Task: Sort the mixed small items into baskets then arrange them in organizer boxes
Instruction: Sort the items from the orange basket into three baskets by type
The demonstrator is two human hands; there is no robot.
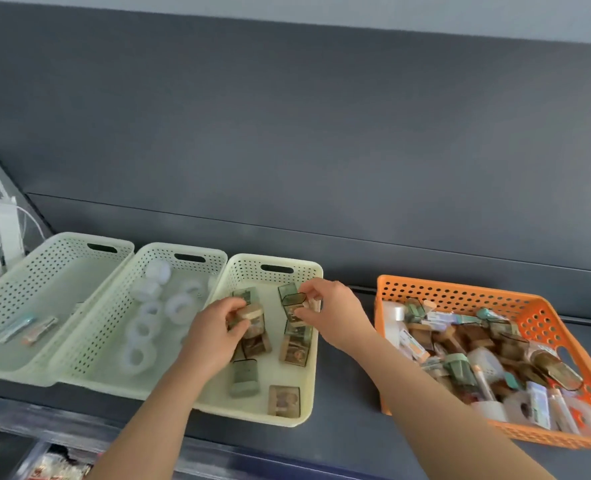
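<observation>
Pinching a wooden box (251, 314) in fingers of left hand (216, 329), a tinted box (292, 300) in fingers of right hand (333, 308), over cream basket (308, 382) mid-frame; nearer orange basket (460, 289), lower right: right hand.

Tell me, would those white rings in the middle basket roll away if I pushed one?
Probably not: the white rings mostly lie flat, so one would likely slide instead. Stood on edge, its round shape would probably roll. The walls of the middle basket should stop it.

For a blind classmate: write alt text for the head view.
Left hand and right hand each grip a small box inside a cream basket. A neighbouring basket holds white rings; an orange basket of mixed items stands apart.
</observation>
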